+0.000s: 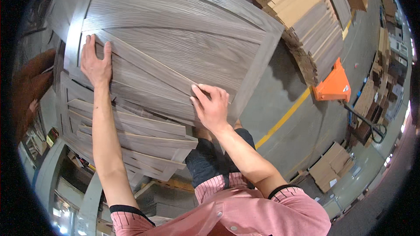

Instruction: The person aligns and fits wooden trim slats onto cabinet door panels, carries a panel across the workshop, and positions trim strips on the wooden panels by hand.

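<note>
A large grey wood-grain door panel (183,50) with a raised frame lies in front of me. Across it runs a long, thin grey wooden strip (148,62), set at a slant from upper left to lower right. At the strip's near right end, the thumb and fingers of my right hand (211,107) pinch it. My left hand (97,63) rests by its far left end, fingers stretched and thumb apart, close to the panel's left frame piece. Whether the left fingertips press on the strip or only on the panel is hard to tell.
Several more grey strips (153,140) lie on another panel at the near left. To the right stands a stack of wooden boards (317,28) on an orange pallet jack (334,85). A yellow line (284,117) crosses the floor. Flattened cardboard (331,166) lies further right.
</note>
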Demonstrator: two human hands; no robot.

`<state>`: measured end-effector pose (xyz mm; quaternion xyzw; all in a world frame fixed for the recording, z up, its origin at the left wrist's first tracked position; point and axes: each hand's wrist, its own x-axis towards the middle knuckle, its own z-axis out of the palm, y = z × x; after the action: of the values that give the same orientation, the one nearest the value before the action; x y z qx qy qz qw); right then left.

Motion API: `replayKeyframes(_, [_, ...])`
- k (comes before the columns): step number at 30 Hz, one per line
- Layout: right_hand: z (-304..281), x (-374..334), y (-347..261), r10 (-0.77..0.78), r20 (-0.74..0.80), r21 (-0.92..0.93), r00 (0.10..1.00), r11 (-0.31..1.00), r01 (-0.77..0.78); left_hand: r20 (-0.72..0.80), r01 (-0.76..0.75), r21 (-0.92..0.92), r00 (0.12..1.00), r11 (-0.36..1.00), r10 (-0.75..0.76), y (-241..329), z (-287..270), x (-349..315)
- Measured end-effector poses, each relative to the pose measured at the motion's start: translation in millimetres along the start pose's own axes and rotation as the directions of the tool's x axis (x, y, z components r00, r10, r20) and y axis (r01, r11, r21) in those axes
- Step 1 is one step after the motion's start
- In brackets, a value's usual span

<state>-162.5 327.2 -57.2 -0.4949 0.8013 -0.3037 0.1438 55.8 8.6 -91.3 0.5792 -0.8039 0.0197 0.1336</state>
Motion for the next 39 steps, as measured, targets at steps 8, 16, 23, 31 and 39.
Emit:
replayKeyframes(8, [-41.0, -75.1, 26.7, -0.027, 0.355, -0.247, 0.935, 0.961, 0.121, 0.137, 0.094, -0.001, 0.986, 0.996, -0.093, 28.5, 0.4, -8.6])
replayKeyframes(16, [-73.2, -77.5, 11.0, 0.017, 0.571, -0.354, 0.82, 0.907, 0.227, 0.141, 0.133, -0.056, 0.982, 0.99, -0.124, 19.5, -21.0, -12.2])
replayKeyframes(23, [-91.3, -53.9, 3.4, 0.051, 0.669, -0.388, 0.741, 0.875, 0.289, 0.216, 0.199, -0.105, 0.961, 0.974, -0.173, 22.4, -20.8, -5.8])
replayKeyframes(31, [-100.2, -21.9, -32.4, 0.16, 0.802, -0.403, 0.575, 0.856, 0.324, 0.155, 0.132, -0.109, 0.981, 0.985, -0.114, 19.7, -24.4, 1.4])
replayKeyframes(39, [-105.8, -19.2, -27.0, 0.12, 0.836, -0.329, 0.536, 0.891, 0.313, 0.45, 0.157, -0.046, 0.885, 0.986, -0.12, 23.2, -53.0, 20.9])
